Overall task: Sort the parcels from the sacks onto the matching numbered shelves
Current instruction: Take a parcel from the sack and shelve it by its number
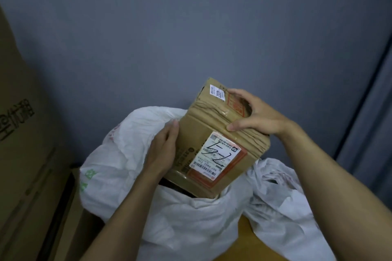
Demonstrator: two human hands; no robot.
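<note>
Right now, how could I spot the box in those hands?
Below the grey wall sits a white sack. A brown box sticks up from it, between the left hand and right hand. Unlike the big carton at left, it bears a white label with black handwriting.

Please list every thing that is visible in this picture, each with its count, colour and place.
parcel: 1, brown cardboard, centre, lower end in the mouth of a sack
label: 1, white with black handwriting, on the parcel's front
sack: 1, white, under the parcel
second sack: 1, white, crumpled, to the right
cartons: brown, large, left edge; count unclear
wall: 1, grey-blue, behind everything
left hand: 1, flat against the parcel's left side
right hand: 1, grips the parcel's top end
</note>
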